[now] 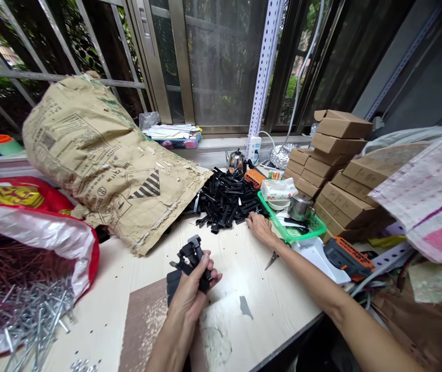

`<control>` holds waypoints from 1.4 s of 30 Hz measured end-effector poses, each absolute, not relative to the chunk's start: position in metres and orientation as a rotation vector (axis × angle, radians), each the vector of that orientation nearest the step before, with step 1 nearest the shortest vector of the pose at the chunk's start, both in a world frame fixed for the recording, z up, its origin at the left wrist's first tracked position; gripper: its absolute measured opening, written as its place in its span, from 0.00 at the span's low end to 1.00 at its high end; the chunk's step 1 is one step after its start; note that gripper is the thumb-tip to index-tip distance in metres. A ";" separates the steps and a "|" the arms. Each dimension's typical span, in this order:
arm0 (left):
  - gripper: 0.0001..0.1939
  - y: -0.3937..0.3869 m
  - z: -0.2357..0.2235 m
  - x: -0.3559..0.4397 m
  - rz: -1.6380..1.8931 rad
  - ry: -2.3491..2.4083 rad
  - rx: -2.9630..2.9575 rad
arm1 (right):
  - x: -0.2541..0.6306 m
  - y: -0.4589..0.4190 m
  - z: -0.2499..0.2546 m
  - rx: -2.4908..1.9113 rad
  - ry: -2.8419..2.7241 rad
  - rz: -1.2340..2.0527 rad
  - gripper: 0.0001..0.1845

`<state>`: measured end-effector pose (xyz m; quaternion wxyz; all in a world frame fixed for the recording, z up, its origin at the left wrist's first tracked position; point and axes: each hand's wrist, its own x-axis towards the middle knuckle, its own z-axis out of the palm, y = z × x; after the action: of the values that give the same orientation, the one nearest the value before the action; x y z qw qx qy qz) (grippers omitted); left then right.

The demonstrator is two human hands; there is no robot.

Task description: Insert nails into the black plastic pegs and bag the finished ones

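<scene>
My left hand (pixel 196 283) is closed around several black plastic parts (pixel 190 253), held above the front of the table. Some of their ends stick out past the thumb. Below and behind it, another dark piece (pixel 172 284) lies on the brown board. My right hand (pixel 260 226) is stretched out to the right front edge of a heap of black plastic parts (pixel 229 199). Its fingers are curled down and look closed; what they hold, if anything, is hidden. Under the right forearm lie scissors (pixel 272 260), partly covered.
A large paper sack (pixel 100 150) leans at the back left. At the left, a red and white bag (pixel 85 253) spills long screws (pixel 38 320). A green basket (pixel 314 230) with a metal cup, stacked cardboard boxes (pixel 337 147) and an orange-black power tool (pixel 347 258) stand right.
</scene>
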<state>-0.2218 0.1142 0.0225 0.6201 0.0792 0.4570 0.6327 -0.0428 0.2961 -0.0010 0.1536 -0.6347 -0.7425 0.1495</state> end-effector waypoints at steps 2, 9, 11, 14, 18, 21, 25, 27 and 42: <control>0.15 0.113 0.020 -0.221 1.452 1.111 0.218 | -0.046 0.287 -0.004 -1.825 -2.076 0.407 0.13; 0.25 0.124 0.010 -0.214 1.472 1.058 0.252 | -0.079 0.205 0.010 -0.927 -2.178 0.885 0.16; 0.21 0.127 0.007 -0.215 1.493 1.065 0.241 | -0.087 0.207 0.014 -0.719 -2.356 0.927 0.15; 0.16 0.127 0.006 -0.222 1.522 1.110 0.194 | -0.090 0.241 0.015 -0.802 -2.536 0.689 0.21; 0.13 0.119 0.013 -0.235 1.566 1.117 0.174 | -0.090 0.297 0.007 -1.126 -2.786 0.054 0.29; 0.13 0.113 0.019 -0.242 1.595 1.087 0.221 | -0.093 0.317 -0.001 -1.016 -2.981 -0.129 0.27; 0.15 0.106 0.021 -0.252 1.611 1.113 0.289 | -0.095 0.327 -0.004 -0.776 -3.088 -0.206 0.20; 0.19 0.102 0.021 -0.256 1.639 1.127 0.275 | -0.094 0.330 -0.005 -0.689 -3.098 -0.256 0.20; 0.12 0.060 0.037 -0.281 1.799 1.191 0.166 | -0.111 0.312 0.002 -0.773 -2.845 0.064 0.14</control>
<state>-0.2812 0.0601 0.0366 0.4696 0.0679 0.4860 0.7339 -0.1106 0.3115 0.0019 0.0963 -0.2608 -0.9603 0.0217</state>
